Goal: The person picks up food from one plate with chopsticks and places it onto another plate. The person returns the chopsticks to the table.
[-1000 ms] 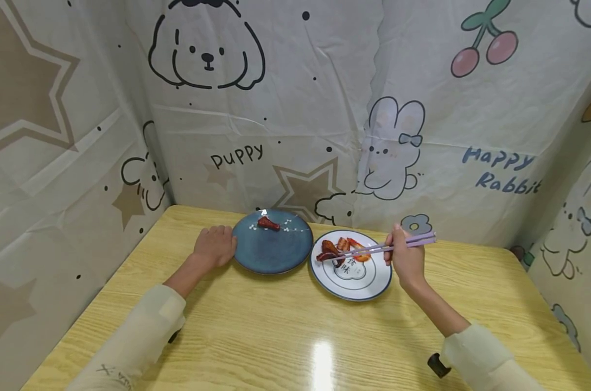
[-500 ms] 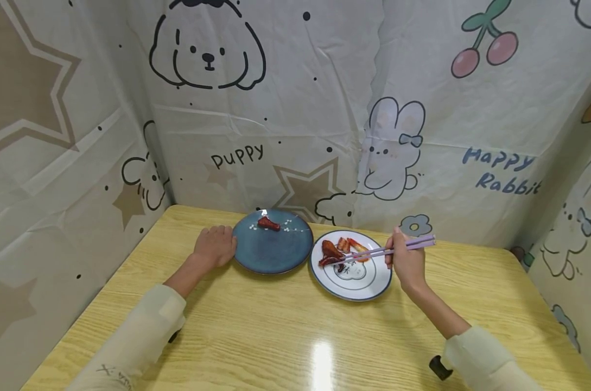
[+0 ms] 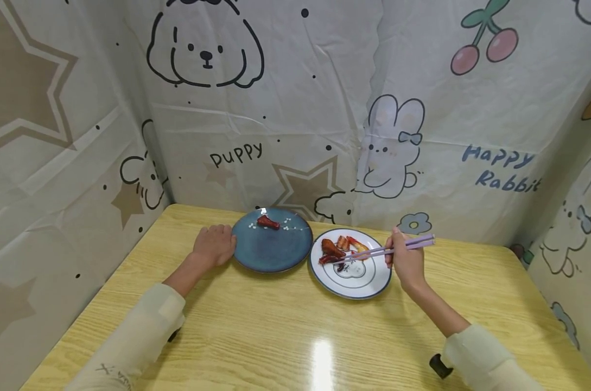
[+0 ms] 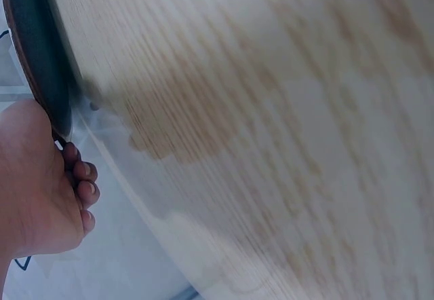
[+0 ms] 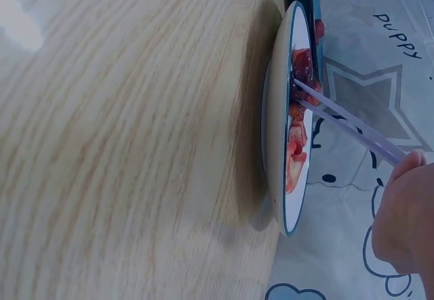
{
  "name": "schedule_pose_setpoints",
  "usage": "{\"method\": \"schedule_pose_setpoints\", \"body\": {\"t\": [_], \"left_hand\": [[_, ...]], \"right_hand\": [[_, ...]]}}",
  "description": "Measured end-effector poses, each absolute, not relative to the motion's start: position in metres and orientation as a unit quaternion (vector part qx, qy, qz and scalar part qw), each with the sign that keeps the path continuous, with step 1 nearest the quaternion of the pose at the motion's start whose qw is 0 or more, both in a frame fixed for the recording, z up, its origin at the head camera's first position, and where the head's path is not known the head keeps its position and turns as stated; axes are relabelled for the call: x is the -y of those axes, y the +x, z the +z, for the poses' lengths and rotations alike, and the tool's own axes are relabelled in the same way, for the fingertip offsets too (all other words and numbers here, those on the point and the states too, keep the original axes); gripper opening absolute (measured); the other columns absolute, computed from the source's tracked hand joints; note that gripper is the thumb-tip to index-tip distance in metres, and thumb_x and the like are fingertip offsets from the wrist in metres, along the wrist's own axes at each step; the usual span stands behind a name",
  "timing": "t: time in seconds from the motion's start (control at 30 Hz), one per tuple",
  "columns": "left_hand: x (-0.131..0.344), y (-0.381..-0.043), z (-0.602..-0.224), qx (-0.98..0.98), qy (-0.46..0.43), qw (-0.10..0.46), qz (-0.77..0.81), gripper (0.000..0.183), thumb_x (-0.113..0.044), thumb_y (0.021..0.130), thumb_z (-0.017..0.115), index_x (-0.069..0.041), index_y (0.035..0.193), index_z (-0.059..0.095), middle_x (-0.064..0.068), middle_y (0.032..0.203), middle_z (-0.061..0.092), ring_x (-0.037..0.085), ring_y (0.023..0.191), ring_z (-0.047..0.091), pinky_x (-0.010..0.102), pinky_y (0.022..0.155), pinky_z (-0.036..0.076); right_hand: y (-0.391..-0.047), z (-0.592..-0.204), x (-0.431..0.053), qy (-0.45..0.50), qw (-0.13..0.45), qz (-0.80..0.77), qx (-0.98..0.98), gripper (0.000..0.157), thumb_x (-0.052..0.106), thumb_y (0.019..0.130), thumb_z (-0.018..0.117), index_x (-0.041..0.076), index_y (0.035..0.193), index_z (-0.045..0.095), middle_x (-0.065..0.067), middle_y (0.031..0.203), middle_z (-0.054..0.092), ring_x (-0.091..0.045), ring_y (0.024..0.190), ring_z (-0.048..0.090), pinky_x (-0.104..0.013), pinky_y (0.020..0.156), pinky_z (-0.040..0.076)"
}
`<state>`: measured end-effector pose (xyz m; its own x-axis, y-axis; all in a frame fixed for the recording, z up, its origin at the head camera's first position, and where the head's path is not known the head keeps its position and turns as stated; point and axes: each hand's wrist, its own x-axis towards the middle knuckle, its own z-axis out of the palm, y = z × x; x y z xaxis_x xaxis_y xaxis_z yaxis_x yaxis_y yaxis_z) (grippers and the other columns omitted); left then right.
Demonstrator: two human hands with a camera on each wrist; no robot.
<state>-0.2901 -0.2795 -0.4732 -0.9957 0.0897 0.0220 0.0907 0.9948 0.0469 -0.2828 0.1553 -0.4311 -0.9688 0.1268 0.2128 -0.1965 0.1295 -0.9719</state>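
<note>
The left hand (image 3: 214, 244), at the far left of the desk (image 3: 251, 326), grasps the left rim of the blue plate (image 3: 271, 255); in the left wrist view its fingers are curled at the plate's edge. On this plate, toward the far side, lies a red drumstick-shaped piece (image 3: 267, 222), well apart from both hands. The right hand (image 3: 406, 260) is closed about a pair of lilac chopsticks (image 3: 422, 242), whose thin ends slope down toward the left over the white plate (image 3: 363, 288) (blue-rimmed, with dark characters at its centre). The tips reach a dark red piece (image 3: 328, 259) at the left of that plate; whether they pinch it cannot be told. Just behind it sits a brown glazed piece (image 3: 331, 248), and to the right of this an orange ribbed piece (image 3: 343, 243) and a red-and-yellow shrimp-like piece (image 3: 357, 245). The white plate stands just beside the blue one, to its right. Behind the desk hangs a pale cloth (image 3: 295, 114) printed with animals, stars and lettering.
</note>
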Motion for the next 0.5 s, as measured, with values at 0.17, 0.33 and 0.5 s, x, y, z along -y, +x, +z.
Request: {"method": "schedule_pose_setpoints", "body": {"t": [0.17, 0.33, 0.5], "left_hand": [[0.2789, -0.2894, -0.4724, 0.999, -0.045, 0.003, -0.02, 0.035, -0.023, 0.107, 0.032, 0.006, 0.109, 0.052, 0.021, 0.108, 0.058, 0.039, 0.106, 0.054, 0.05, 0.085, 0.039], [0.278, -0.2888, -0.47, 0.999, -0.043, 0.005, -0.021, 0.036, -0.023, 0.107, 0.033, 0.007, 0.111, 0.053, 0.023, 0.111, 0.058, 0.04, 0.107, 0.054, 0.051, 0.086, 0.039], [0.2782, -0.289, -0.4712, 0.999, -0.042, 0.001, -0.023, 0.039, -0.023, 0.107, 0.031, 0.008, 0.117, 0.052, 0.024, 0.116, 0.058, 0.04, 0.111, 0.053, 0.052, 0.088, 0.039]], "right_hand": [[-0.2853, -0.4306, -0.1583, 0.028, 0.116, 0.66, 0.741, 0.046, 0.026, 0.107, 0.046, -0.005, 0.074, 0.055, -0.002, 0.05, 0.051, -0.007, 0.039, 0.047, -0.025, 0.038, 0.043], [-0.2859, -0.4276, -0.1616, 0.027, 0.117, 0.67, 0.733, 0.045, 0.025, 0.107, 0.047, -0.002, 0.071, 0.054, -0.002, 0.049, 0.051, -0.007, 0.04, 0.047, -0.024, 0.039, 0.043], [-0.2863, -0.4238, -0.163, 0.032, 0.118, 0.675, 0.727, 0.046, 0.024, 0.107, 0.047, -0.008, 0.074, 0.053, -0.004, 0.05, 0.051, -0.009, 0.04, 0.047, -0.023, 0.039, 0.042]]}}
